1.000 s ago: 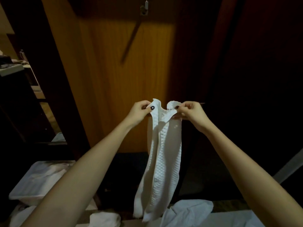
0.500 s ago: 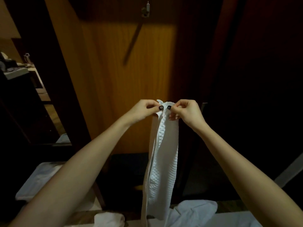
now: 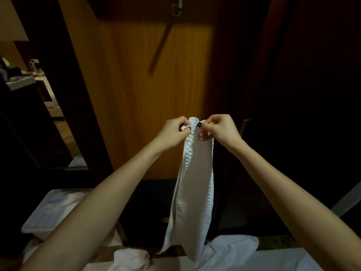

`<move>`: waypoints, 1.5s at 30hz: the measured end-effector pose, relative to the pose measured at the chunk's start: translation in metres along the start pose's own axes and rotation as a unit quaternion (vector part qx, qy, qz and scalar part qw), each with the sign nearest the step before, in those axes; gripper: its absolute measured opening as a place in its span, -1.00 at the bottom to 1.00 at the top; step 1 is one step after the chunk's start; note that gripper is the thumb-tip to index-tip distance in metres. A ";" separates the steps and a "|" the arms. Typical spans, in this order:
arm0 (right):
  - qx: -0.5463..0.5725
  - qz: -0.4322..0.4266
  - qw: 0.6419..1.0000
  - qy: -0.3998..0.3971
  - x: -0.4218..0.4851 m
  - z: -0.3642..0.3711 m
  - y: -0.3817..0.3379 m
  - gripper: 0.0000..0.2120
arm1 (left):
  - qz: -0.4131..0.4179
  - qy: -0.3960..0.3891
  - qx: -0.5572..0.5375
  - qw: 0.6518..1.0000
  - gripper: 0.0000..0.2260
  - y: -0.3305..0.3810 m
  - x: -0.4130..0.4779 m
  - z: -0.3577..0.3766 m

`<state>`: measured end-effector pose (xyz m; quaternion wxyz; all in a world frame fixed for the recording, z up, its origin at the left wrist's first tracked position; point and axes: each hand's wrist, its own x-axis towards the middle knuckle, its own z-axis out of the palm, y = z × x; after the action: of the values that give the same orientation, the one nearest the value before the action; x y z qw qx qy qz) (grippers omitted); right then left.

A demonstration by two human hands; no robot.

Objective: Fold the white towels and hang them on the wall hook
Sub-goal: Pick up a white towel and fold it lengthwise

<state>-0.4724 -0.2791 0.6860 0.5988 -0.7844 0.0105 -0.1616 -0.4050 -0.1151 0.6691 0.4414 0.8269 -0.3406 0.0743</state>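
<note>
Pinching the top-left corner of the white towel [image 3: 195, 192], the left hand [image 3: 173, 133] has its fingers curled on the cloth. The towel hangs as a narrow strip well below the wall hook [image 3: 178, 6]. The right hand [image 3: 220, 132] pinches the top-right corner, close to the left hand. Loose towels [image 3: 234, 249] lie below.

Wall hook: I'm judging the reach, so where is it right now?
In the head view, the wall hook sits top centre on the wooden panel, high above the held white towel.
</note>
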 end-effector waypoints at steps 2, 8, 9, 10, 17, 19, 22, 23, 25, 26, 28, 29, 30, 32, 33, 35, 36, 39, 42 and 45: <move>-0.004 -0.003 1.000 0.001 0.000 -0.002 0.001 -0.81 | -0.005 0.007 -0.022 1.000 -0.84 0.001 0.000 0.004; 0.018 -0.004 1.000 0.004 -0.001 -0.011 0.008 -0.80 | 0.000 -0.034 -0.097 0.995 -0.75 -0.001 -0.005 0.010; 0.026 -0.005 1.000 0.003 -0.001 -0.012 0.009 -0.80 | 0.005 -0.030 -0.106 0.994 -0.76 -0.001 -0.005 0.011; 0.034 -0.006 0.999 0.002 0.000 -0.013 0.009 -0.80 | 0.010 -0.026 -0.111 0.993 -0.78 -0.001 -0.005 0.012; -0.089 -0.061 0.994 -0.018 0.003 -0.019 -0.001 -0.78 | 0.016 -0.003 -0.144 0.989 -0.84 -0.001 0.007 0.000; -0.217 -0.085 0.971 -0.047 0.005 -0.028 -0.007 -0.79 | 0.033 -0.011 -0.121 0.992 -0.86 0.001 0.015 -0.009; -0.353 -0.087 0.928 -0.088 0.004 -0.048 -0.010 -0.75 | 0.057 -0.009 -0.098 0.994 -0.83 0.005 0.027 -0.024; -0.377 -0.084 0.918 -0.087 0.004 -0.055 -0.009 -0.70 | 0.062 -0.002 -0.093 0.994 -0.80 0.005 0.031 -0.030; -0.432 -0.075 0.895 -0.081 0.003 -0.069 -0.009 -0.69 | 0.068 0.017 -0.080 0.994 -0.78 0.002 0.036 -0.040; -0.467 -0.074 0.877 -0.080 0.003 -0.074 -0.009 -0.71 | 0.067 0.022 -0.071 0.995 -0.81 0.000 0.039 -0.044; -0.513 -0.091 0.849 -0.086 0.002 -0.081 -0.008 -0.71 | 0.062 0.021 -0.054 0.996 -0.89 -0.004 0.040 -0.049; -0.502 -0.102 0.853 -0.097 0.002 -0.081 -0.006 -0.73 | 0.056 0.021 -0.051 0.997 -0.92 -0.007 0.040 -0.051; -0.460 -0.109 0.874 -0.109 0.001 -0.081 -0.004 -0.78 | 0.050 0.025 -0.052 0.997 -0.94 -0.009 0.039 -0.054; -0.355 -0.098 0.921 -0.126 -0.001 -0.079 -0.003 -0.84 | 0.042 0.038 -0.059 0.997 -0.96 -0.011 0.037 -0.062; -0.320 -0.091 0.934 -0.130 -0.002 -0.078 -0.003 -0.80 | 0.040 0.044 -0.062 0.996 -0.96 -0.012 0.036 -0.067; -0.309 -0.077 0.937 -0.142 0.002 -0.077 -0.002 -0.82 | 0.040 0.048 -0.064 0.996 -0.97 -0.011 0.034 -0.074; -0.334 -0.072 0.927 -0.155 0.004 -0.077 -0.002 -0.85 | 0.042 0.049 -0.060 0.996 -0.97 -0.011 0.033 -0.077; -0.437 -0.077 0.882 -0.157 0.009 -0.079 0.002 -0.74 | 0.042 0.076 -0.051 0.995 -0.98 -0.011 0.029 -0.086; -0.415 -0.105 0.896 -0.120 0.012 -0.084 0.003 -0.69 | 0.030 0.107 -0.035 0.993 -0.95 -0.017 0.027 -0.097; -0.338 -0.124 0.931 -0.065 0.017 -0.078 0.000 -0.67 | 0.029 0.127 -0.009 0.991 -0.96 -0.021 0.026 -0.105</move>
<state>-0.4766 -0.3555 0.7084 0.2726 -0.9443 -0.0712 -0.1702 -0.3534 -0.0381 0.7286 0.4862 0.7963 -0.3067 0.1883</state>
